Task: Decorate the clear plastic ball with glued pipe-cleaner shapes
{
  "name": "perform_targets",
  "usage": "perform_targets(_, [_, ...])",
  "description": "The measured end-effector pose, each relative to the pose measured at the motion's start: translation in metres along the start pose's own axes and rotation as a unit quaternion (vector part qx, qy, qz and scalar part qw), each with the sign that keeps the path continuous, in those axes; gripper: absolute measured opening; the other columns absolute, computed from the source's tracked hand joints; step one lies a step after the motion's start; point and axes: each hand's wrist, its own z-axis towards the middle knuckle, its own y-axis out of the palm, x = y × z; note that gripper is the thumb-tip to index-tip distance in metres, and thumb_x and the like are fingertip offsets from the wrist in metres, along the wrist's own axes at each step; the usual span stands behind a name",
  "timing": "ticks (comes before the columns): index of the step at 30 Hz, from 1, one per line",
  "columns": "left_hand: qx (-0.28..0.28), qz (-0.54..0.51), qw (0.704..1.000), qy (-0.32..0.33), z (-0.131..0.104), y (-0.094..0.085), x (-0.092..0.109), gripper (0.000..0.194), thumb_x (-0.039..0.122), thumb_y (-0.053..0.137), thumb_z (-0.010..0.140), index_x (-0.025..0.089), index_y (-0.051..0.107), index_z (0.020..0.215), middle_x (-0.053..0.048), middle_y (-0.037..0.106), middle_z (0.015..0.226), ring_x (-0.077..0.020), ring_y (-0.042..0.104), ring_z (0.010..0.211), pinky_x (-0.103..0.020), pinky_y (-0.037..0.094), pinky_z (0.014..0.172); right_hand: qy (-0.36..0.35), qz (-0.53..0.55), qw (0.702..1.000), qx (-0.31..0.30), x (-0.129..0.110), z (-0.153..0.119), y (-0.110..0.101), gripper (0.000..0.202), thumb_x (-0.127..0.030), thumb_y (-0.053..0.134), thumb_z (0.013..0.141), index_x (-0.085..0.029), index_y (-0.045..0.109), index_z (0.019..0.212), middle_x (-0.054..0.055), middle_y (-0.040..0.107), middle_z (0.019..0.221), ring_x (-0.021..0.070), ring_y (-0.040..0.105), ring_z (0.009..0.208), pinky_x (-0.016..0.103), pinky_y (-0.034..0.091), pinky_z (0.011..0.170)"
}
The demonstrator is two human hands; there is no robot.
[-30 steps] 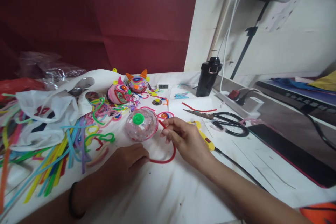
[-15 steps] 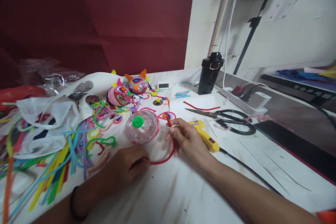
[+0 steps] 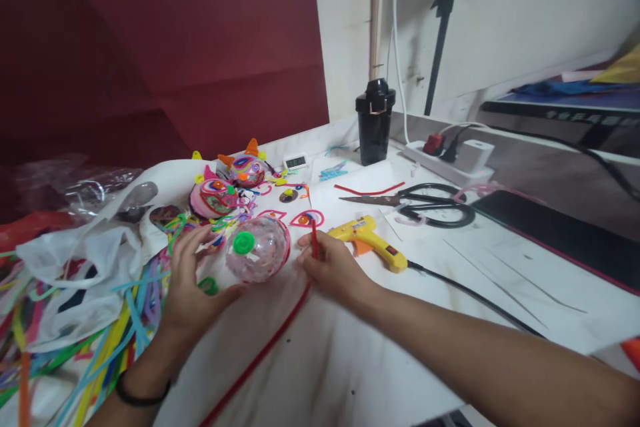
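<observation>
1. The rounded, see-through plastic ball (image 3: 260, 257) bears a flat green disc (image 3: 244, 242) and sits on the pale, brown-streaked table (image 3: 385, 367), between your hands.
2. Your right hand (image 3: 333, 268) pinches the soft red strip (image 3: 261, 355) near its upper end, the tip pointing up; the rest slants toward the table's near side.
3. Your left hand (image 3: 187, 287) is spread, thumb and fingers apart, around the ball's left side; you can't tell whether it touches.
4. Half a second ago, that hand was gripping the strip's lower part; now it is free of it.
</observation>
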Motion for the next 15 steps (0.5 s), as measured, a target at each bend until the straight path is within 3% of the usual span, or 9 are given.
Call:
perform_targets(3, [-0.108, -0.046, 0.990, -0.081, -0.002, 0.011, -0.010, 0.105, 0.063, 0.077, 0.063, 0.025, 0.027, 0.148, -0.017, 0.037, 0.148, -0.0389, 0.039, 0.136, -0.056, 0.039, 0.108, -0.002, -0.033, 0.999, 0.008, -0.002, 0.002, 0.003, 0.027, -0.017, 0.063, 0.075, -0.021, 0.053, 0.100, -0.006, 0.056, 0.067, 0.0116, 0.053, 0.056, 0.024, 0.042, 0.054])
perform_targets(6, [-0.151, -0.078, 0.977, -0.131, -0.005, 0.018, -0.011, 0.109, 0.058, 0.078, 0.066, 0.025, 0.019, 0.151, -0.018, 0.030, 0.155, -0.0397, 0.029, 0.142, -0.059, 0.028, 0.114, 0.003, -0.079, 0.997, 0.013, -0.008, 0.003, 0.003, 0.027, -0.018, 0.071, 0.068, -0.020, 0.056, 0.090, -0.003, 0.058, 0.073, 0.0134, 0.054, 0.062, 0.026, 0.042, 0.056])
perform_targets(10, [-0.152, -0.134, 0.968, -0.148, -0.004, 0.023, -0.004, 0.101, 0.054, 0.074, 0.074, 0.024, 0.018, 0.152, -0.018, 0.028, 0.156, -0.0367, 0.031, 0.142, -0.056, 0.026, 0.115, 0.004, -0.133, 0.991, 0.012, -0.021, 0.004, 0.002, 0.024, -0.014, 0.077, 0.061, -0.019, 0.058, 0.075, 0.000, 0.058, 0.073, 0.0190, 0.056, 0.073, 0.030, 0.043, 0.065])
perform_targets(15, [-0.107, -0.232, 0.945, -0.202, 0.000, 0.031, 0.004, 0.106, 0.049, 0.084, 0.062, 0.026, 0.028, 0.148, -0.016, 0.039, 0.151, -0.0371, 0.041, 0.137, -0.051, 0.037, 0.110, -0.017, -0.144, 0.989, 0.002, -0.028, 0.002, 0.002, 0.036, -0.008, 0.075, 0.061, -0.019, 0.067, 0.094, 0.006, 0.064, 0.100, 0.0245, 0.057, 0.098, 0.035, 0.043, 0.084])
